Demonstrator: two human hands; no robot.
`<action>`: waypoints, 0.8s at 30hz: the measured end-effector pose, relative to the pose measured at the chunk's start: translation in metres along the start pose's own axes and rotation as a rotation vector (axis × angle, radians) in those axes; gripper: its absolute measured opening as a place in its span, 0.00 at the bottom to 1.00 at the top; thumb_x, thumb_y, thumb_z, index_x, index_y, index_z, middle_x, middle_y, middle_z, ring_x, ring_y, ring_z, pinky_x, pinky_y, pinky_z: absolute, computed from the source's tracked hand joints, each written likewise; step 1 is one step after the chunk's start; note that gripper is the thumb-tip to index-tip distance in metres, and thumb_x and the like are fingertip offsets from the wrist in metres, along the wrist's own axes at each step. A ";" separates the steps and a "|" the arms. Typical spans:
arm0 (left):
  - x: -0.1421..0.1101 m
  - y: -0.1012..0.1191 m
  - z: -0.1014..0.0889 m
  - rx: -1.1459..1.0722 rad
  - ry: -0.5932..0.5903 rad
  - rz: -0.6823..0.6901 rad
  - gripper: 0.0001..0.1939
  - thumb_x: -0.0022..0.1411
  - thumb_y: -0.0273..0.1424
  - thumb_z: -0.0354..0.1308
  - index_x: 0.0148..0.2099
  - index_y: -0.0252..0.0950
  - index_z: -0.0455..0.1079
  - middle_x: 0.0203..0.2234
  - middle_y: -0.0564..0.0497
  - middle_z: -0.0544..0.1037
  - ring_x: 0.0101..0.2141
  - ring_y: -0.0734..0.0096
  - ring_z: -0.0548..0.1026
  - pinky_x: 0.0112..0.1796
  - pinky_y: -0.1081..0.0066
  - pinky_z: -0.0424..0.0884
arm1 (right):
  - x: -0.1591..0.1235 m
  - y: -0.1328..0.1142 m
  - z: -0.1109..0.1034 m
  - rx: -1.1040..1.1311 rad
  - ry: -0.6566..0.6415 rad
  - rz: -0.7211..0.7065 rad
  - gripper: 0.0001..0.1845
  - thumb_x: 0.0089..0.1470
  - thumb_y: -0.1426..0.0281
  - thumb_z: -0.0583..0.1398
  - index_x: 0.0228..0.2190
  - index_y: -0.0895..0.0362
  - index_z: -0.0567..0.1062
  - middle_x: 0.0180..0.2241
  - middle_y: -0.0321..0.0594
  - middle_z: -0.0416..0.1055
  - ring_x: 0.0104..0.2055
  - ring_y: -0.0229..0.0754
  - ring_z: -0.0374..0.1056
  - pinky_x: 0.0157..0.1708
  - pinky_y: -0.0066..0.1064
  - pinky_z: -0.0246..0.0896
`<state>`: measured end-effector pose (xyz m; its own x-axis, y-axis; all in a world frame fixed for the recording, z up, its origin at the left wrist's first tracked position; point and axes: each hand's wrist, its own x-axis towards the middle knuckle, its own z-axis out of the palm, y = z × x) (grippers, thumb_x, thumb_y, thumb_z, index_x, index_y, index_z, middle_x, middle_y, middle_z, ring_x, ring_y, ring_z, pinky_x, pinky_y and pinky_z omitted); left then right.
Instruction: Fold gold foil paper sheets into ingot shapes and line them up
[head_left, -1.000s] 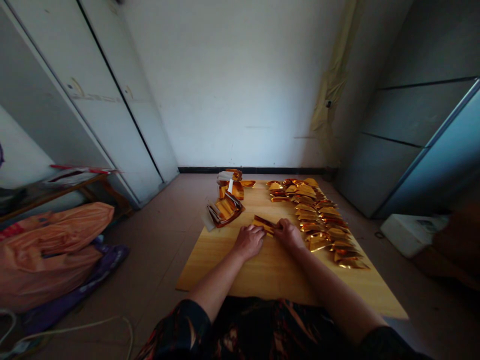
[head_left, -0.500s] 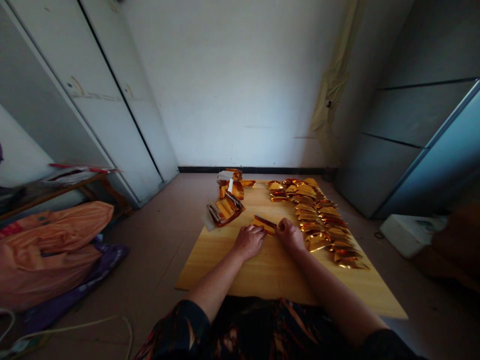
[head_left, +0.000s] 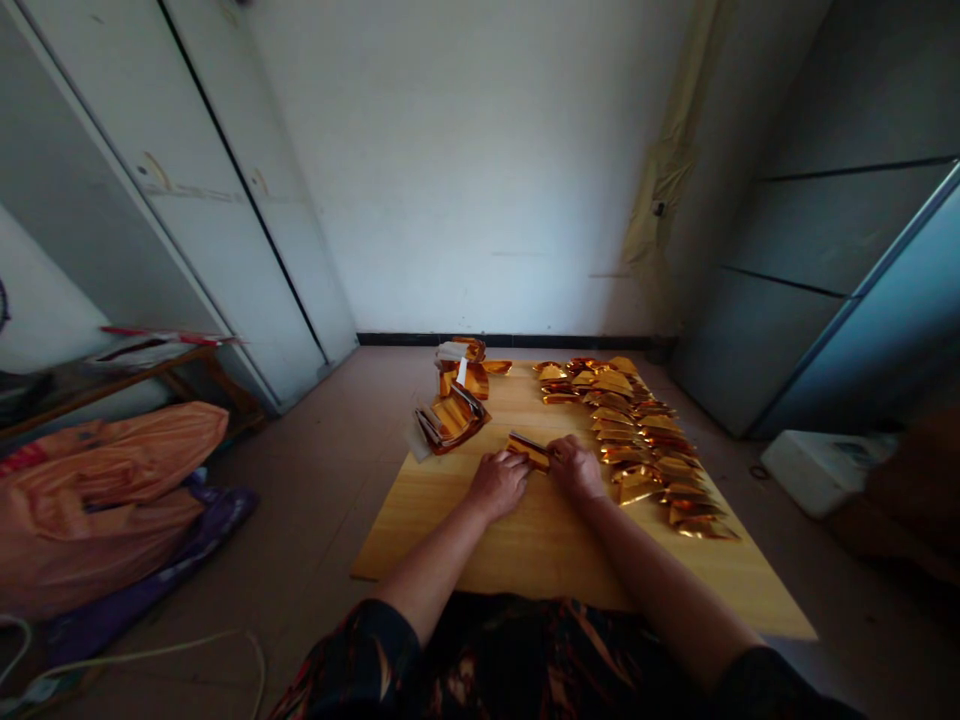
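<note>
A folded strip of gold foil paper (head_left: 527, 449) lies on the wooden board (head_left: 555, 540) between my two hands. My left hand (head_left: 498, 482) presses on its near left end with curled fingers. My right hand (head_left: 574, 467) pinches its right end, fingers closed. A stack of unfolded gold sheets (head_left: 450, 420) sits just beyond my left hand. A long row of folded gold pieces (head_left: 637, 445) runs along the board's right side.
More gold paper (head_left: 461, 365) lies at the board's far edge. Orange and purple bags (head_left: 105, 500) sit on the floor at left, below a low wooden bench (head_left: 127, 380). A white box (head_left: 821, 465) stands at right near grey cabinets. A cord (head_left: 142, 660) trails at lower left.
Both hands stay on the gold strip with only small finger shifts; the strip looks slightly more compact. Nothing else has moved.
</note>
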<state>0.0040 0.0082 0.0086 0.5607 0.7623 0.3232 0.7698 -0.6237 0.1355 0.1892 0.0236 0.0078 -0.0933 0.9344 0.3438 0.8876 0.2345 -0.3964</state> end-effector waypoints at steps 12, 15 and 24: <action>0.000 0.001 -0.002 0.004 0.014 0.018 0.15 0.62 0.28 0.51 0.49 0.44 0.71 0.44 0.50 0.76 0.44 0.65 0.71 0.45 0.63 0.68 | -0.001 -0.005 -0.001 -0.082 -0.070 -0.012 0.13 0.55 0.67 0.57 0.41 0.51 0.76 0.48 0.44 0.66 0.47 0.45 0.63 0.40 0.32 0.55; 0.000 0.001 -0.002 -0.012 0.017 0.025 0.17 0.61 0.26 0.52 0.52 0.45 0.69 0.44 0.50 0.75 0.45 0.65 0.70 0.47 0.63 0.68 | -0.001 -0.005 0.000 -0.069 -0.082 -0.010 0.12 0.55 0.69 0.56 0.40 0.51 0.77 0.52 0.45 0.64 0.51 0.47 0.61 0.41 0.35 0.55; 0.000 0.000 0.002 -0.028 0.025 -0.001 0.17 0.60 0.25 0.52 0.50 0.44 0.71 0.44 0.48 0.72 0.45 0.65 0.70 0.49 0.64 0.68 | 0.002 -0.006 -0.001 -0.019 -0.111 0.063 0.08 0.52 0.68 0.59 0.34 0.54 0.77 0.53 0.44 0.65 0.53 0.49 0.59 0.46 0.39 0.56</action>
<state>0.0043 0.0082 0.0069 0.5519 0.7587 0.3460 0.7614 -0.6277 0.1619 0.1845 0.0236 0.0118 -0.0860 0.9713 0.2219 0.9016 0.1706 -0.3975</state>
